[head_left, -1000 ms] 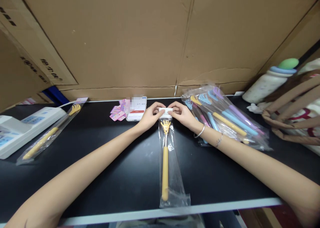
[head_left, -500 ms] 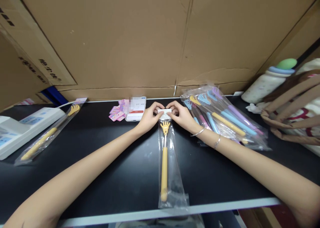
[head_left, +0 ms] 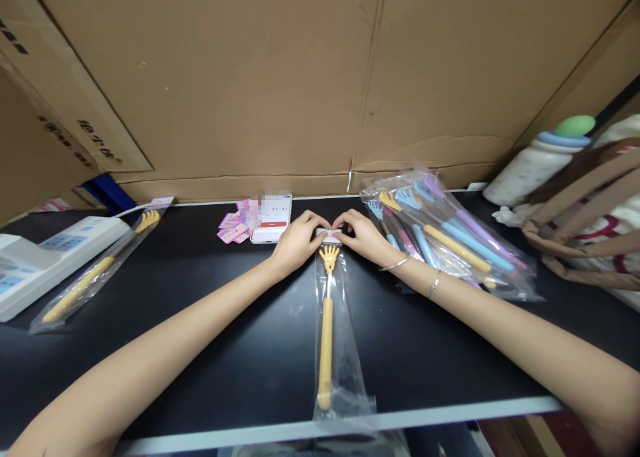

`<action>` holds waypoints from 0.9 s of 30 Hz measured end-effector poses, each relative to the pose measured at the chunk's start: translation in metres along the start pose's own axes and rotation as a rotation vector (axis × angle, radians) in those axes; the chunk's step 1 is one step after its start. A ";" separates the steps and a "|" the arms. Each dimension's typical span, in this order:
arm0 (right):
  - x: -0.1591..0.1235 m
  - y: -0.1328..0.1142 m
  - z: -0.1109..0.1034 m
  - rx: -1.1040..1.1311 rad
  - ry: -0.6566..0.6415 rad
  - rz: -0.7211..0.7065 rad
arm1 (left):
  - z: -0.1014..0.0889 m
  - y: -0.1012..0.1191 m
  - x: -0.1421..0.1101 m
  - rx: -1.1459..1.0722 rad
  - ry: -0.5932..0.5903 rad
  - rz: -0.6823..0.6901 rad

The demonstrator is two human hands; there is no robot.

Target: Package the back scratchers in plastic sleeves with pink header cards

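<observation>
A yellow hand-shaped back scratcher [head_left: 326, 323] lies in a clear plastic bag [head_left: 350, 370] on the black table [head_left: 225, 337], its claw end pointing away from me. My left hand [head_left: 297, 240] and my right hand [head_left: 363, 237] meet at the bag's far end. Both pinch the white header strip [head_left: 329, 232] there, fingers curled and pressed down on it.
A pile of bagged scratchers in blue, purple, pink and yellow [head_left: 440, 237] lies to the right. A phone [head_left: 273, 218] and pink cards [head_left: 235, 229] lie behind my left hand. Another bagged yellow scratcher [head_left: 95, 270] and a white device [head_left: 45, 257] are at left. A bottle [head_left: 535, 163] and bag handles [head_left: 585, 217] stand right.
My fingers have folded lower over the bag's top strip, hiding most of it. The bag has shifted slightly towards me and to the left.
</observation>
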State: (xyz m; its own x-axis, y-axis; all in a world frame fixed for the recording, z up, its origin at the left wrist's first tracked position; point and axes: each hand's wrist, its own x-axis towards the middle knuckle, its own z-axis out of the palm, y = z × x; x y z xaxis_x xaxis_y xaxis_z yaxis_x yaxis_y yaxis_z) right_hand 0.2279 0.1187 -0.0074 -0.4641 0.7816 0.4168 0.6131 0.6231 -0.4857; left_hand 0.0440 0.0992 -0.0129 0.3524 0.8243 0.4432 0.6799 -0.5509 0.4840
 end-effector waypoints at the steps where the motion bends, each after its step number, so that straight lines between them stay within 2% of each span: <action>1: 0.000 0.001 0.000 -0.008 -0.009 0.004 | 0.000 0.000 0.000 -0.001 -0.008 -0.001; 9: 0.000 0.002 0.001 -0.061 -0.031 0.012 | -0.001 0.002 0.000 -0.009 -0.014 -0.010; 16: 0.001 0.003 0.003 -0.031 0.021 -0.014 | -0.003 0.009 -0.002 0.024 0.103 0.179; 22: 0.002 0.003 0.001 0.090 0.053 0.044 | -0.012 0.019 -0.001 0.096 -0.004 0.444; 27: 0.003 0.004 0.000 0.097 0.052 0.044 | -0.032 0.040 -0.014 0.199 -0.154 0.614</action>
State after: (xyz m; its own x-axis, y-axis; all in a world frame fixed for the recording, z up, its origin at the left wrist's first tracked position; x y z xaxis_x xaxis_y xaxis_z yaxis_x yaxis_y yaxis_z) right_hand 0.2294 0.1236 -0.0080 -0.4023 0.8074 0.4316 0.5664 0.5899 -0.5756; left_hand 0.0456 0.0615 0.0240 0.7918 0.3854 0.4738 0.4264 -0.9042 0.0230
